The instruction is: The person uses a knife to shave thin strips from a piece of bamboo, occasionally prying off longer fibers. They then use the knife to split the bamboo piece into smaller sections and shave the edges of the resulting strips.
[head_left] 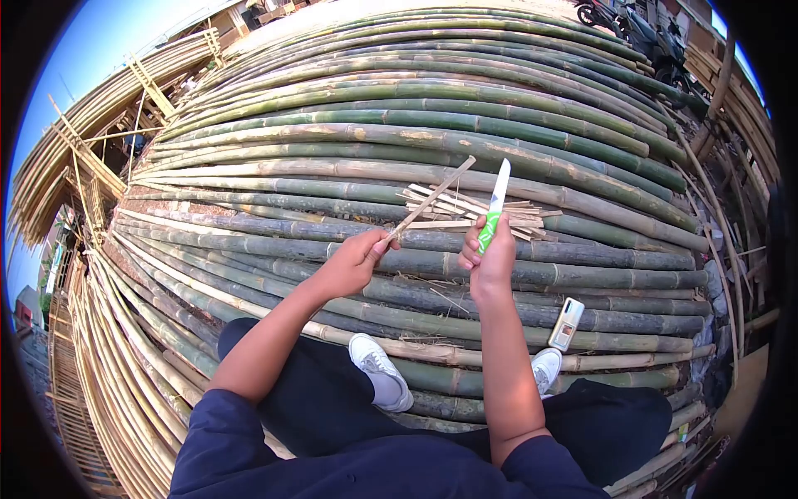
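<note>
Left hand [357, 262], forearm slanting toward half past one, curls closed round a bamboo stick [431, 200] aimed likewise; right hand [494, 254], forearm near twelve o'clock, tightly grips a knife [497, 200] pointing just past twelve

Top [399, 474]: dark navy, bottom centre of frame. Short sleeves, same navy: left sleeve [220, 432] at lower left, right sleeve [553, 461] lower right of centre. Trousers [324, 391]: near-black, loose cut. Shoes: white, left shoe [371, 356] laced, lower centre; right shoe [546, 366] further right, partly hidden. Pale sock [385, 388] at left ankle. Left hand [356, 262], right hand [492, 256]: bare, mid-frame.
</note>
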